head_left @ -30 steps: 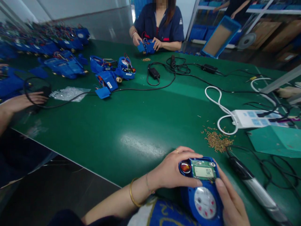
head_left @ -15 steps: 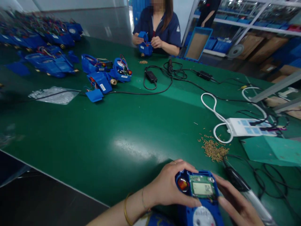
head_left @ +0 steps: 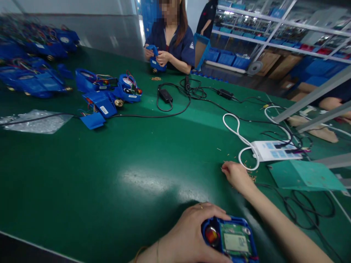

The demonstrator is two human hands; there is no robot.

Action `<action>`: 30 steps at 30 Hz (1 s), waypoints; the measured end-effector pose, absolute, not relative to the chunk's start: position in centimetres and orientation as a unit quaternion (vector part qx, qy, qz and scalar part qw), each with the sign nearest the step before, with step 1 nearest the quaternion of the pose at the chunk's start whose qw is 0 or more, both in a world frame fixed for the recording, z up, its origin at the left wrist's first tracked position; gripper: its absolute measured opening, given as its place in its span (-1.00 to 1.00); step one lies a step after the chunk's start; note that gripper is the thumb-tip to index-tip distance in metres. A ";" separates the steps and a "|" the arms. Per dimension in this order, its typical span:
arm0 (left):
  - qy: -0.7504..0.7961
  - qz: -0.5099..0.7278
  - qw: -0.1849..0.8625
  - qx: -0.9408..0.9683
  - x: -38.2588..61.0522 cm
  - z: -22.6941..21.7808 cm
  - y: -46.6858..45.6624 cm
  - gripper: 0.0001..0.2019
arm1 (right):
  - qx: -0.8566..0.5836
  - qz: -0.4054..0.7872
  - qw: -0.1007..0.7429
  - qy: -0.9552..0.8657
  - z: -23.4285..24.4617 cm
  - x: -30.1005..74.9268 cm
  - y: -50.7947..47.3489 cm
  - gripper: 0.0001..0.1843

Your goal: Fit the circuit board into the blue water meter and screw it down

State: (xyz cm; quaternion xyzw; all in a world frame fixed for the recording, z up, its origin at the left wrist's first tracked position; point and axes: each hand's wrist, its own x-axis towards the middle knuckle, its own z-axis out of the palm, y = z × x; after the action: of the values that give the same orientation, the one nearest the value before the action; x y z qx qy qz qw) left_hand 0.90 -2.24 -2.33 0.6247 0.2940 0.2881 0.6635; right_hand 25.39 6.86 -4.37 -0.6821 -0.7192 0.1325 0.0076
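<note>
Your counter (head_left: 123, 164) shows open green from 9 to 12 o'clock; its near edge cuts across at 7. At 6, your left hand (head_left: 189, 237) clasps the blue meter (head_left: 233, 243). At 1, your right hand (head_left: 237, 176) curls down on brass bits (head_left: 252, 178); grip unclear.

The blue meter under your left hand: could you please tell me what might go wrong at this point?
1. Only the left hand steadies the blue meter, whose green circuit board lies bare; it could slip, or the board could get knocked.
2. The right hand is at loose small brass pieces beside the white power strip; some may scatter further or be lost.
</note>
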 end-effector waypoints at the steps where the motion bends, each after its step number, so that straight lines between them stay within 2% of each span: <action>1: 0.291 0.289 0.666 0.623 0.9 -2.3 -2.2 -0.32 | -0.683 0.122 -0.003 -0.721 -4.5 25.1 6.8 -0.87; 7: 0.272 0.285 0.668 0.631 1.1 -2.6 -1.9 -0.32 | -0.664 0.084 -0.014 -0.743 -3.8 24.2 6.1 -0.81; 11: 0.275 0.293 0.660 0.635 1.1 -2.8 -2.0 -0.30 | -0.659 0.091 0.013 -0.746 -0.8 25.1 5.3 -0.77; 13: 0.262 0.300 0.665 0.632 1.2 -2.8 -2.0 -0.33 | -0.642 0.149 0.028 -0.751 1.8 25.7 4.4 -0.74; 17: 0.247 0.294 0.673 0.632 1.4 -2.4 -1.9 -0.38 | -0.540 0.409 0.041 -0.734 6.4 25.5 2.2 -0.62; 19: 0.262 0.274 0.673 0.635 1.5 -2.2 -1.9 -0.35 | -0.509 0.460 0.010 -0.727 7.5 24.5 1.5 -0.63; 23: 0.280 0.258 0.691 0.614 1.5 -1.9 -1.9 -0.19 | -0.462 0.475 -0.054 -0.747 7.9 22.3 1.7 -0.71; 30: 0.310 0.218 0.680 0.628 1.6 -1.4 -1.7 -0.29 | -0.400 0.407 -0.157 -0.806 7.8 20.7 3.3 -0.78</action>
State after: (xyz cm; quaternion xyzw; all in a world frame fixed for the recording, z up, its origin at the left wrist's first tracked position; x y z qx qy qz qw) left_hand 1.56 -1.72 -1.41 0.6280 0.3101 0.2176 0.6798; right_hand 20.67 3.31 7.76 -0.4003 -0.8057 0.4072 -0.1572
